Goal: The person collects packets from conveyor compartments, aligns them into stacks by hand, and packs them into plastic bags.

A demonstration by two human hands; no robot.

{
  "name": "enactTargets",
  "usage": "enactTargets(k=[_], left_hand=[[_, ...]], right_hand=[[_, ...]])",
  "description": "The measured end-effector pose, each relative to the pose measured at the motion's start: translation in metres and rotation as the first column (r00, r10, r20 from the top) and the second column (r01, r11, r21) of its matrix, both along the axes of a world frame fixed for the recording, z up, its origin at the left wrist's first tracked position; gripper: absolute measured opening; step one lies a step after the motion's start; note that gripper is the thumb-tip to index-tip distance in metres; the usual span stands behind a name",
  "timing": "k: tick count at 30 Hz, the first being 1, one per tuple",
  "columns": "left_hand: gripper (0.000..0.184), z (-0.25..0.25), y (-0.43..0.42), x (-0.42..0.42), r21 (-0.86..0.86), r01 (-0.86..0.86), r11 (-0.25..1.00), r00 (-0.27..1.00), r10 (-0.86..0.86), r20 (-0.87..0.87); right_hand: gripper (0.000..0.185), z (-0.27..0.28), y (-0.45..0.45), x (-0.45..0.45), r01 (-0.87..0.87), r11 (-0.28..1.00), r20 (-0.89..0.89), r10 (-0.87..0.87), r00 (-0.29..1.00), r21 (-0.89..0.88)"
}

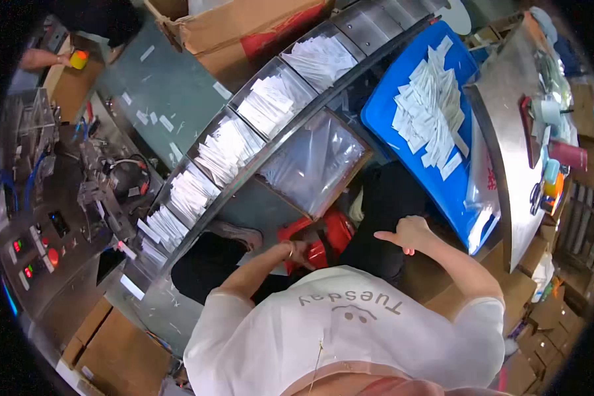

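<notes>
My left hand (pixel 298 253) is low in front of my body at a red bag (pixel 336 232), its fingers bent against the bag's near side and partly hidden. Dark straps or gaps cross the bag. Over my dark-clothed leg (pixel 386 204), my right hand (pixel 410 233) has its fingers curled under and its thumb sticking out to the left; nothing shows in it. To the right of that leg is a blue tray (pixel 383 105) with a heap of narrow white packets (pixel 432 99). Beyond the bag stands a box lined with clear plastic (pixel 317 158).
A curved row of metal bins holds more white packets (pixel 267 102). On the left is a machine with a control panel (pixel 43 254). A metal table (pixel 508 132) curves along the right. Another person's hand (pixel 63 59) holds a yellow object (pixel 79 59). Cardboard boxes (pixel 122 350) stand lower left.
</notes>
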State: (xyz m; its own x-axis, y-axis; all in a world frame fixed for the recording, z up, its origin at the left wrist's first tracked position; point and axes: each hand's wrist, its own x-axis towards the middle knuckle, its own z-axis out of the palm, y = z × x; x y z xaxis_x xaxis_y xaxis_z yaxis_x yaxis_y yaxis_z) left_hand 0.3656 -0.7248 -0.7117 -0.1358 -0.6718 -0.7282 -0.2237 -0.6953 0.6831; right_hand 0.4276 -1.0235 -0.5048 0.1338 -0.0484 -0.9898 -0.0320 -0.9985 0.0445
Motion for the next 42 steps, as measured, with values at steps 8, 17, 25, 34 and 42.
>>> enactTargets(k=[8, 17, 25, 34, 42], left_hand=[[0.054, -0.041, 0.004, 0.036, -0.243, -0.490, 0.837, 0.439, 0.478, 0.761], [0.060, -0.177, 0.000, 0.088, 0.279, -0.585, 0.761, 0.698, 0.298, 0.651], [0.054, -0.190, -0.001, 0.077, -0.197, -0.403, 0.894, 0.226, 0.305, 0.925], [0.048, -0.074, -0.012, 0.108, 0.197, -0.418, 0.887, 0.765, 0.226, 0.603], [0.062, -0.103, -0.042, 0.086, 0.359, -0.434, 0.826, 0.782, 0.148, 0.605]], right_hand=[[0.083, 0.002, 0.003, -0.039, -0.041, 0.998, 0.162, 0.032, 0.986, 0.052], [0.084, 0.010, -0.005, -0.036, 0.108, 0.987, 0.082, -0.118, 0.990, 0.121], [0.083, 0.024, -0.007, -0.008, 0.171, 0.973, 0.077, -0.184, 0.980, 0.152], [0.083, 0.012, -0.003, -0.020, 0.152, 0.968, 0.126, -0.179, 0.976, 0.202], [0.083, 0.011, -0.012, -0.035, 0.211, 0.958, 0.161, -0.243, 0.957, 0.194]])
